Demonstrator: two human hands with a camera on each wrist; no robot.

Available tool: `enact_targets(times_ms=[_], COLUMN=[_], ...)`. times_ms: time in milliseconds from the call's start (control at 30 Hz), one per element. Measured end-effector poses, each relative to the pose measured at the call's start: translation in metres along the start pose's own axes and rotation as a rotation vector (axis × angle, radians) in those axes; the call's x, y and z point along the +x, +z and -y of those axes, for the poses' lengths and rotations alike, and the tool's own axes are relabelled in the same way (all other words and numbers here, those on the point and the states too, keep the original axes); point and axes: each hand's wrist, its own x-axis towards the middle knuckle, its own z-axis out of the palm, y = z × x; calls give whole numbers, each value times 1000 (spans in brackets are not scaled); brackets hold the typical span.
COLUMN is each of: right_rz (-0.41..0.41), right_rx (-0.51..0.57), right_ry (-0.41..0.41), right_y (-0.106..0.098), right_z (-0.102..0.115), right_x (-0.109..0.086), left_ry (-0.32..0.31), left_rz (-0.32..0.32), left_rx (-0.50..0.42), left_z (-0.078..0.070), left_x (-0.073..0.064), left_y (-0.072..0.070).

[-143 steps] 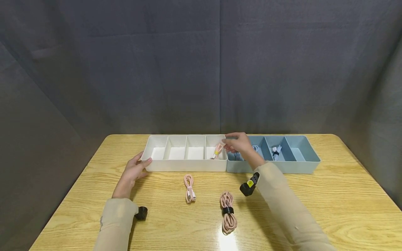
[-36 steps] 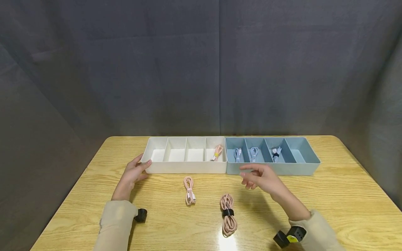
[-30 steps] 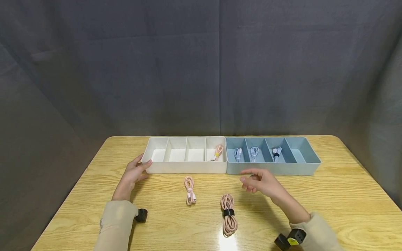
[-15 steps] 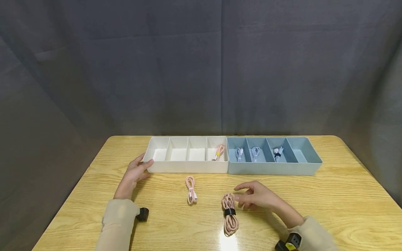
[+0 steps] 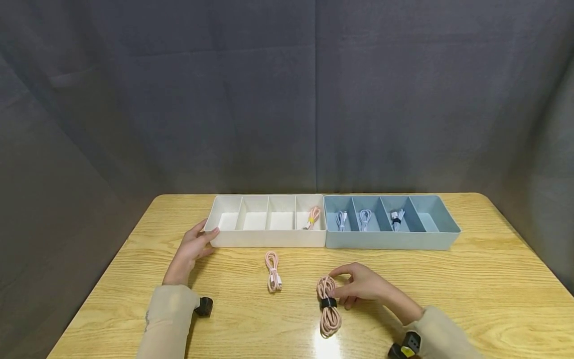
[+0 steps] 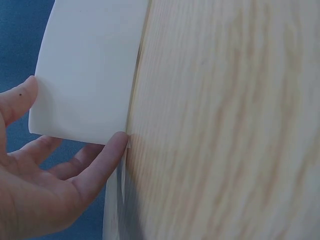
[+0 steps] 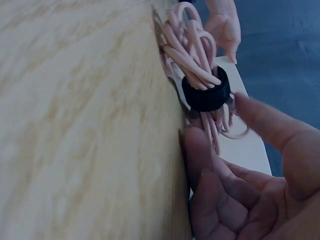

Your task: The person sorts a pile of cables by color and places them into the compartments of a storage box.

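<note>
My left hand (image 5: 193, 247) holds the left end of a white divided storage box (image 5: 269, 239), its thumb at the rim and its fingers along the end wall. My right hand (image 5: 360, 284) pinches a thick pink cable bundle (image 5: 330, 321) lying on the table. In the right wrist view the thumb is beside the bundle's black strap (image 7: 206, 95) and the index finger is on the other side. A smaller pink cable (image 5: 272, 271) with white plugs lies between the hands. Another pink cable (image 5: 314, 215) with a yellow tie sits in the white box's rightmost compartment.
A blue divided box (image 5: 390, 242) stands against the white box's right end. Three of its compartments each hold a light blue cable (image 5: 365, 219). The wooden table (image 5: 251, 329) ends at a dark grey curtain (image 5: 242, 124) at the back.
My right hand has come away from the boxes, moved down and left to the thick pink cable bundle, and taken hold of it. The left hand has stayed at the white box.
</note>
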Motion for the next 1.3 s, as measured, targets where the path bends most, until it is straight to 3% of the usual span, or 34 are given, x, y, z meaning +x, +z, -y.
enact_targets(times_ms=[133, 333, 633, 867, 1300], right_rz=[-21, -17, -42, 0, 42], right_rx=[-28, -53, -120, -83, -203], right_ry=[-5, -31, -94, -109, -114], right_y=[2, 5, 8, 9, 9], right_z=[1, 0, 2, 5, 7], right_x=[2, 3, 6, 6, 9], left_ry=[2, -14, 5, 19, -2], left_rz=[-8, -19, -34, -27, -38], left_rx=[-3, -5, 2, 10, 1], left_z=[6, 1, 15, 16, 20], left_x=[6, 1, 13, 13, 18], left_y=[-1, 0, -1, -1, -2])
